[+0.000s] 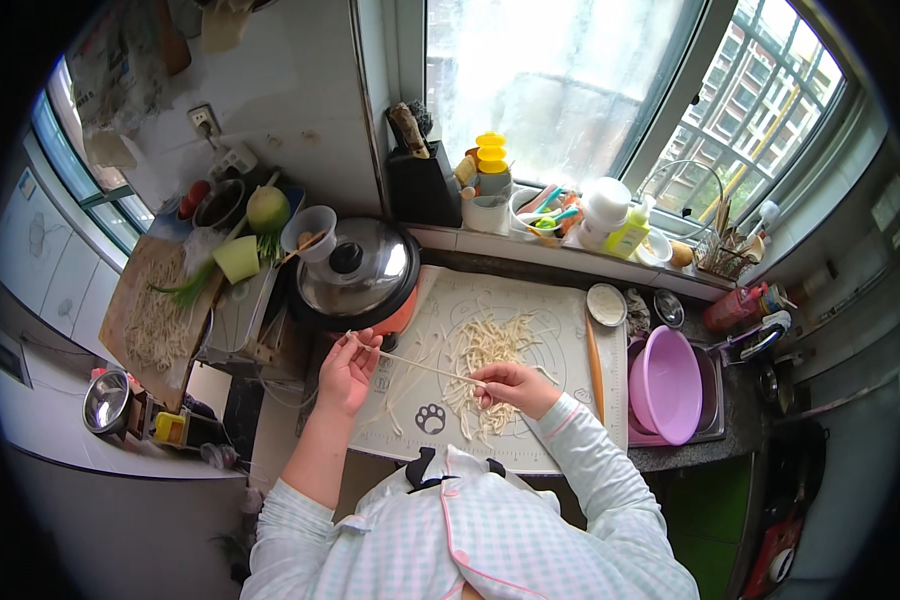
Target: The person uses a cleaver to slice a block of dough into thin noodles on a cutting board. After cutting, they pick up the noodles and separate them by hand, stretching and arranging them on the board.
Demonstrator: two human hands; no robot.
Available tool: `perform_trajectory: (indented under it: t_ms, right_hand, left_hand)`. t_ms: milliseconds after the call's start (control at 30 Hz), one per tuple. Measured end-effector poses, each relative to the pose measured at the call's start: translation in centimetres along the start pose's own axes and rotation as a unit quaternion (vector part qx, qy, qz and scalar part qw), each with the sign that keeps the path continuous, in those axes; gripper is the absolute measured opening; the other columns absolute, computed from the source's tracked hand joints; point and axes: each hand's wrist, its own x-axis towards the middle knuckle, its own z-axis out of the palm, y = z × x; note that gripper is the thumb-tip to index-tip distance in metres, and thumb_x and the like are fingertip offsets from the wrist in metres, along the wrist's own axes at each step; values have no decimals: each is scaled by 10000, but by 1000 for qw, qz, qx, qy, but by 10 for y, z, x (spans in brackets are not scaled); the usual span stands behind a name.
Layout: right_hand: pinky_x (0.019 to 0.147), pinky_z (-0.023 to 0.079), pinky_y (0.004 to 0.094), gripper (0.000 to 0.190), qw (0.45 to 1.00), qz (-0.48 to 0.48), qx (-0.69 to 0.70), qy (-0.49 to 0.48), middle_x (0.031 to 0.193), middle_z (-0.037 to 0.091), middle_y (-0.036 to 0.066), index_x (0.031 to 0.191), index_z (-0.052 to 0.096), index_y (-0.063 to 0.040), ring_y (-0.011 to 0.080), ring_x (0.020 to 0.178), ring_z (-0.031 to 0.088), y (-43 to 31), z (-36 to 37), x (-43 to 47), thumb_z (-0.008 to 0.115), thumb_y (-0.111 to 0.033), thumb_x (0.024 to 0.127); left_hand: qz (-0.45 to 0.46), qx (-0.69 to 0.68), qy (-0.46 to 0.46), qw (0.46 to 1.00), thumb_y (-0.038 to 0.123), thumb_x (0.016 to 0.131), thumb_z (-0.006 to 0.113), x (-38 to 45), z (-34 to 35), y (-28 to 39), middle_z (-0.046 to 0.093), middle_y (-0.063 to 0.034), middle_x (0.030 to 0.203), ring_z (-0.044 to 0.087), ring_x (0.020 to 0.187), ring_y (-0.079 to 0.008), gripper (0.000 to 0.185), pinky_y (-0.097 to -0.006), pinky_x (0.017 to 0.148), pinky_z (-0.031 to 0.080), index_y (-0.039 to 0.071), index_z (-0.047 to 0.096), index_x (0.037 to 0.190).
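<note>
Between my two hands a thin dough noodle [420,366] is stretched above the mat. One end is pinched in my left hand [352,367], palm turned up, in front of the orange electric pan. My right hand [514,386] grips the other end between thumb and fingers, just over a heap of cut noodles [495,341]. These lie on a pale silicone kneading mat [570,315] printed with circles and a paw mark. Several longer strands [412,352] are spread out to the left of the heap.
A lidded electric pan [352,281] stands at the back left. Left of it, a wooden board [131,300] holds more noodles. A rolling pin [595,367] and a bowl of flour [606,305] sit on the mat's right side. A pink basin [666,386] tilts in the sink.
</note>
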Motion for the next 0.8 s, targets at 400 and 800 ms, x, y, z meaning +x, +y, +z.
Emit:
perform_trajectory:
  t_ms: [400, 800]
  right_hand:
    - [628, 530, 241, 278, 1000, 4, 4, 8, 995, 658, 95, 1211, 560, 24, 120, 718, 627, -37, 23, -8, 536, 10, 935]
    - [772, 566, 273, 271, 986, -29, 160, -45, 1060, 638, 128, 1218, 541, 43, 177, 882, 666, -29, 18, -10, 474, 12, 957]
  left_hand:
    - [23, -37, 12, 999, 113, 979, 524, -11, -18, 11, 639, -93, 1117, 630, 1052, -235, 115, -310, 855, 572, 55, 547, 1076]
    - [62, -55, 58, 995, 140, 966, 565, -12, -36, 35, 664, -89, 1073, 645, 1024, -223, 106, -297, 832, 576, 65, 588, 1037]
